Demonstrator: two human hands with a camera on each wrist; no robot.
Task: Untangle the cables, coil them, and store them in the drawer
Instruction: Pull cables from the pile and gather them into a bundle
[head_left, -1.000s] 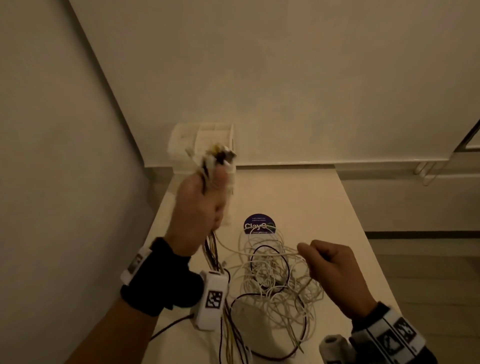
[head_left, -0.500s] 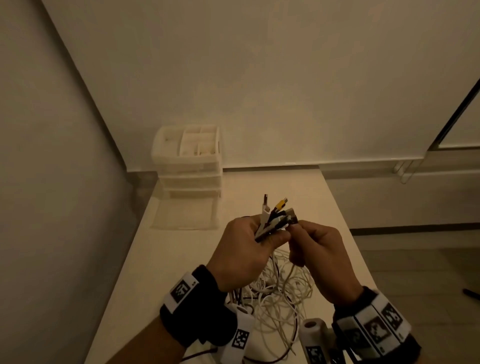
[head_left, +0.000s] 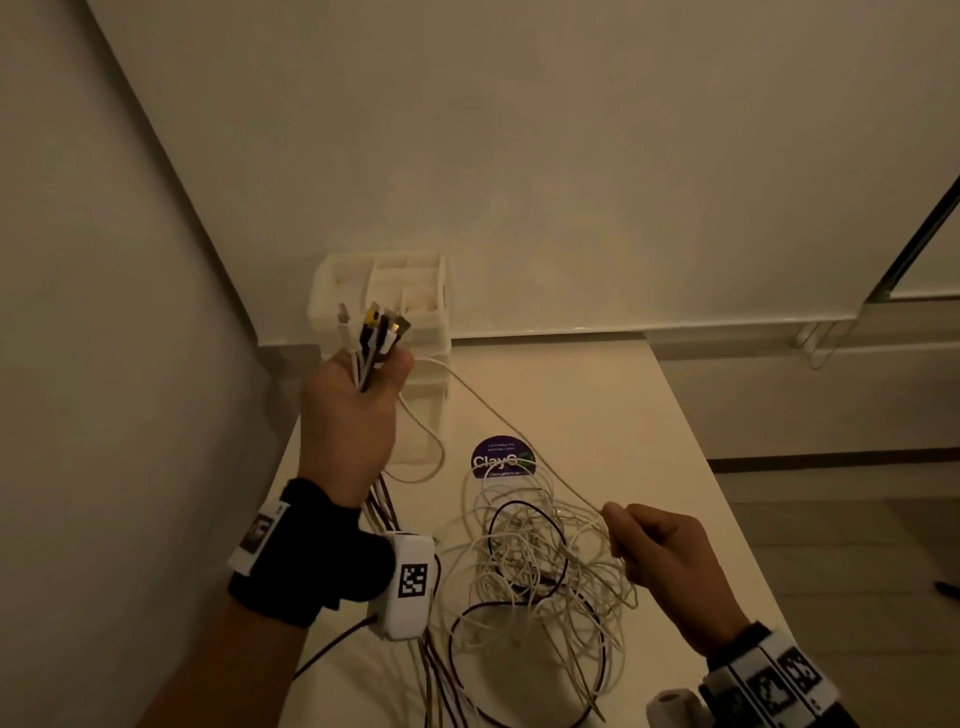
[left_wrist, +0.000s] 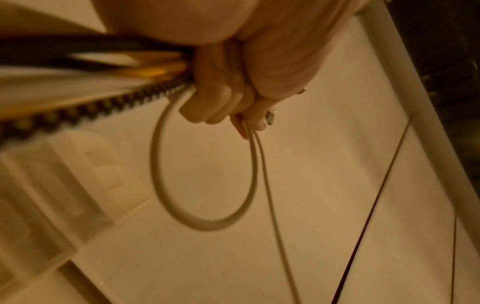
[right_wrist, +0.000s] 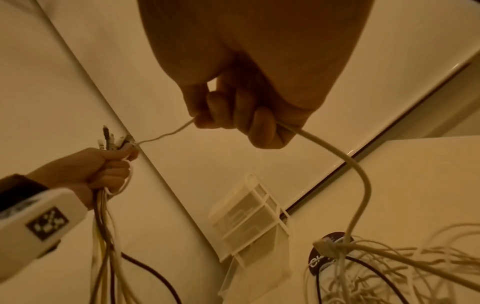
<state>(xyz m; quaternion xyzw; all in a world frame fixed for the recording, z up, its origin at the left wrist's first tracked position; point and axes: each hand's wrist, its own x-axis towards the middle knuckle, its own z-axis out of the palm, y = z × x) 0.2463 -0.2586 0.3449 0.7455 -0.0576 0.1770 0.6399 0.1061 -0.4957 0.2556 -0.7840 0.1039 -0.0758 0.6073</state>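
Nearby, round sticker (head_left: 501, 457) under cables (head_left: 535, 561).

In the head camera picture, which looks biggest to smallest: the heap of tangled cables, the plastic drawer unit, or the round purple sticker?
1. Heap of tangled white and dark cables on the table.
2. Translucent white plastic drawer unit, though it sits farther from the camera, so this is unsure.
3. Round purple sticker.

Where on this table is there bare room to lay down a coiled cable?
The far right stretch of the table, between the drawer unit and the right edge, past the round sticker, is bare. The near middle is crowded by the cable tangle, and a white cable runs taut from the left hand to the right hand.
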